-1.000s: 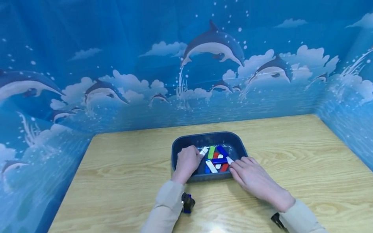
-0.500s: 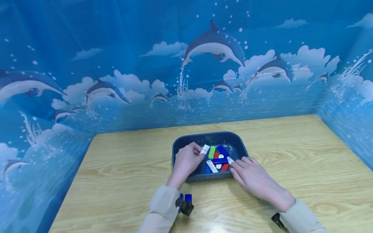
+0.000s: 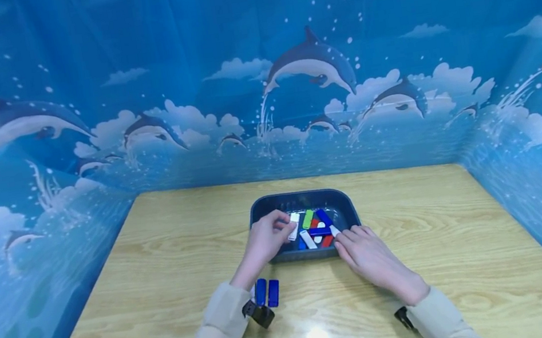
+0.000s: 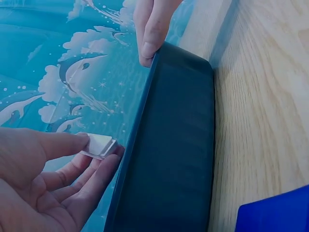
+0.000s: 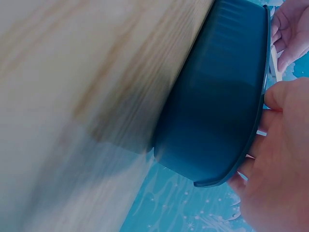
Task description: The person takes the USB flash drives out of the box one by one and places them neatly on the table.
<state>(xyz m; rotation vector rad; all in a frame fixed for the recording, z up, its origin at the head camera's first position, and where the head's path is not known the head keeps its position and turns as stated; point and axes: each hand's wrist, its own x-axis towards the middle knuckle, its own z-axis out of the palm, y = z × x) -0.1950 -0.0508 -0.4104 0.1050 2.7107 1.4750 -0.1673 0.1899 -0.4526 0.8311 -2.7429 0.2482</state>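
Observation:
My left hand (image 3: 267, 239) pinches a flat white rectangular stick (image 4: 99, 145) between thumb and fingers, over the left part of a dark blue-grey tray (image 3: 288, 257). Its other fingers spread beneath in the left wrist view. My right hand (image 3: 374, 258) holds the tray's front right rim, its fingers reaching over the edge in the right wrist view. Inside the tray lie several small sticks: a green one (image 3: 307, 219), a blue one (image 3: 323, 217), a white one (image 3: 307, 239) and red ones. The tip of another white stick (image 3: 334, 231) shows at the right fingertips.
Two blue sticks, one (image 3: 261, 292) beside the other (image 3: 274, 293), lie on the wooden table (image 3: 442, 237) in front of the tray, by the left wrist. A blue dolphin-print curtain (image 3: 217, 84) stands behind the table and along both sides.
The left hand has lifted and turned the white stick upright, then drawn slightly left and toward me. Its wrist has moved off the two blue sticks. The right hand stays put.

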